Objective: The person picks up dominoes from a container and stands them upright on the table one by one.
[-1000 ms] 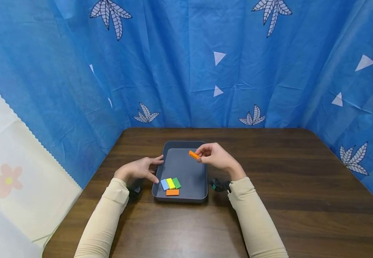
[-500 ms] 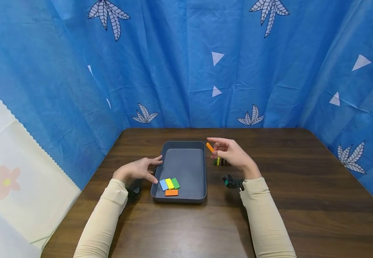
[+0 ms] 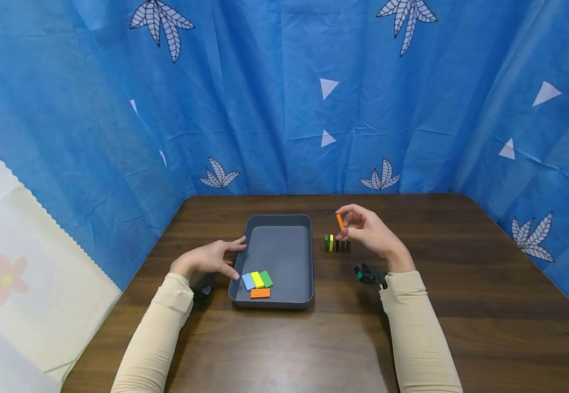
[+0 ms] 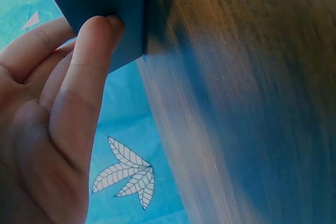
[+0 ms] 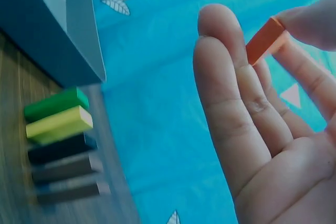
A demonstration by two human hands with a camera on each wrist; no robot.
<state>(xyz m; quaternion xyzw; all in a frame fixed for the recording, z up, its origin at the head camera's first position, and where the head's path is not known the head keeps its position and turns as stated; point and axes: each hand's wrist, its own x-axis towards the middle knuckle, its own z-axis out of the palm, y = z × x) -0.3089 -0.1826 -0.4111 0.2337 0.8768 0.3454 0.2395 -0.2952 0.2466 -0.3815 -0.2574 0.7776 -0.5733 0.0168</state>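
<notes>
An orange domino [image 3: 340, 221] is pinched between the thumb and fingers of my right hand [image 3: 369, 233], raised above the table. In the right wrist view the orange domino [image 5: 265, 41] shows its narrow side. Under and left of that hand, a row of dominoes stands on edge, a green one [image 5: 56, 104] and a yellow one [image 5: 59, 124] first, then several dark ones. My left hand [image 3: 209, 258] touches the left rim of a grey tray [image 3: 311, 262], fingers spread. Inside lie a blue domino [image 3: 248, 281], a yellow one [image 3: 257, 280], a green one [image 3: 266, 279] and an orange one [image 3: 260, 293].
The brown wooden table [image 3: 284, 349] extends well to the right of the tray. A blue curtain [image 3: 284, 109] hangs behind it, and a white flowered cloth [image 3: 24, 273] hangs at the left.
My right hand has carried the orange domino from above the tray to the right, over the standing row, tilting it more upright. The row has come into view; my left hand stays at the rim.
</notes>
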